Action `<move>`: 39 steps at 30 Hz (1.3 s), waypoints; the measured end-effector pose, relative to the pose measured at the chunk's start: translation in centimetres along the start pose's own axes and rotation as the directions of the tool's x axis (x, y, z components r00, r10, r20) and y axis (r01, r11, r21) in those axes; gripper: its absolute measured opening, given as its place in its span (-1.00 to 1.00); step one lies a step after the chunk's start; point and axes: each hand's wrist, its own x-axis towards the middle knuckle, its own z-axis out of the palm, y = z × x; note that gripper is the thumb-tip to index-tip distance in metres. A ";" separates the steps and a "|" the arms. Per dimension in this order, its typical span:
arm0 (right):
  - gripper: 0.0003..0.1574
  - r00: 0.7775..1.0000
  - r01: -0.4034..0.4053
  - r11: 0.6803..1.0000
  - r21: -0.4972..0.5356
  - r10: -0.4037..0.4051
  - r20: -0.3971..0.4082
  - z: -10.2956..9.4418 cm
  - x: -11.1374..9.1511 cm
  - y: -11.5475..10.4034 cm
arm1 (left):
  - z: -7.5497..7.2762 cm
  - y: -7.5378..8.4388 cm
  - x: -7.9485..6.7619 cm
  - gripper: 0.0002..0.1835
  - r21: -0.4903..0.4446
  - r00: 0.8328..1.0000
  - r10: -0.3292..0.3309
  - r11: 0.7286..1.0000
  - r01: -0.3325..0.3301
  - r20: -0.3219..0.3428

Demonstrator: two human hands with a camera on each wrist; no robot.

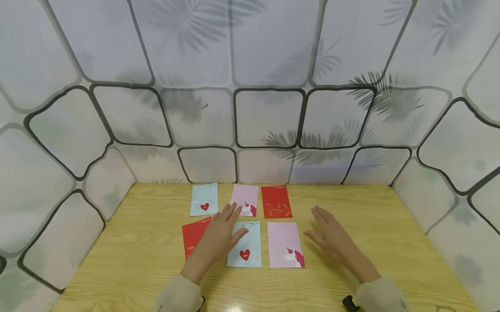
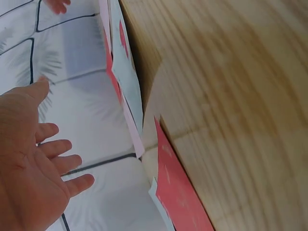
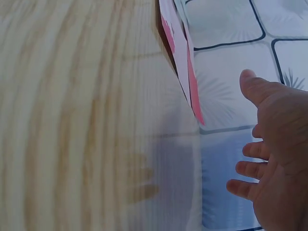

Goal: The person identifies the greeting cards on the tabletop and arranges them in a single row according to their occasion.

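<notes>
Front red card [image 1: 193, 234] — partly hidden; left hand [image 1: 219, 234] in front

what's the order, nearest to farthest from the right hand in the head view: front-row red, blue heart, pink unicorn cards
1. Pink unicorn card: right end, beside the right hand
2. Blue heart card: middle
3. Red card: left end, partly hidden

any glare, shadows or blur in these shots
Head view: a bright glare spot on the wooden table at the bottom edge; right wrist view: dark finger-shaped patches on the tabletop, likely shadow or reflection of the right hand; left wrist view: soft, blurry wood grain, with the light-blue heart card strongly foreshortened.
</notes>
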 end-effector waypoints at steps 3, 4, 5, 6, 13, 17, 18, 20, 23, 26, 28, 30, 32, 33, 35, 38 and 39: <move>-0.04 1.000 0.009 1.000 0.002 -0.009 -0.002 0.4 0.2 -0.2 | 0.6 0.7 0.7 -0.22 -0.019 1.000 0.012 1.000 -0.011 0.022; -0.05 1.000 0.015 1.000 0.003 -0.015 -0.003 0.5 0.2 -0.3 | 0.7 1.0 0.9 -0.23 -0.030 0.999 0.015 0.999 -0.015 0.030; -0.05 1.000 0.020 1.000 0.010 -0.020 -0.005 0.6 0.3 -0.3 | 0.8 1.2 1.0 -0.22 -0.034 0.999 0.019 0.999 -0.018 0.038; -0.06 1.000 0.021 1.000 0.013 -0.021 -0.001 0.7 0.3 -0.4 | 1.0 1.4 1.2 -0.23 -0.036 0.999 0.028 0.999 -0.027 0.040; -0.05 0.999 0.018 1.000 0.013 -0.019 0.037 1.3 0.7 -1.0 | 2.5 2.4 2.2 -0.27 -0.005 0.997 0.045 0.999 -0.045 0.055; -0.06 0.998 -0.007 1.000 0.008 0.006 0.068 1.7 0.9 -1.4 | 3.3 2.7 2.8 -0.28 0.016 0.997 0.062 0.998 -0.063 0.053; -0.06 0.997 -0.015 1.000 0.005 0.015 0.077 1.8 0.9 -1.4 | 3.6 2.7 3.0 -0.29 0.024 0.996 0.070 0.997 -0.071 0.052; -0.07 0.995 -0.037 0.999 0.005 0.037 0.098 1.9 1.0 -1.7 | 4.0 2.8 3.3 -0.30 0.036 0.995 0.087 0.995 -0.088 0.048; -0.10 0.992 -0.047 0.999 -0.004 0.047 0.116 2.1 1.2 -1.9 | 4.5 3.2 3.8 -0.32 0.057 0.993 0.110 0.992 -0.112 0.039; -0.15 0.993 -0.036 0.999 -0.024 0.038 0.112 2.3 1.5 -2.1 | 4.8 3.6 4.2 -0.35 0.061 0.993 0.114 0.991 -0.116 0.040; -0.19 0.994 -0.022 0.999 -0.039 0.025 0.105 2.5 1.6 -2.2 | 5.0 3.8 4.5 -0.36 0.064 0.994 0.102 0.992 -0.105 0.047; -0.21 0.994 -0.019 0.999 -0.046 0.024 0.104 2.5 1.7 -2.3 | 5.2 4.0 4.8 -0.36 0.067 0.995 0.079 0.994 -0.083 0.068; -0.23 0.994 -0.018 0.998 -0.056 0.023 0.105 2.6 1.8 -2.4 | 5.4 4.2 5.0 -0.35 0.079 0.995 0.057 0.995 -0.064 0.085; -0.23 0.994 -0.016 0.998 -0.059 0.023 0.106 2.7 1.8 -2.4 | 5.5 4.3 5.1 -0.35 0.087 0.995 0.049 0.995 -0.057 0.088; -0.23 0.994 -0.012 0.998 -0.066 0.019 0.108 2.8 1.9 -2.4 | 5.7 4.5 5.3 -0.34 0.113 0.994 0.033 0.993 -0.044 0.101; -0.22 0.993 -0.001 0.997 -0.083 0.011 0.120 2.9 2.0 -2.5 | 5.9 4.8 5.6 -0.34 0.149 0.994 0.016 0.988 -0.031 0.104; -0.21 0.992 0.002 0.996 -0.087 0.009 0.127 2.9 2.1 -2.5 | 5.9 4.9 5.6 -0.34 0.158 0.994 0.011 0.987 -0.028 0.105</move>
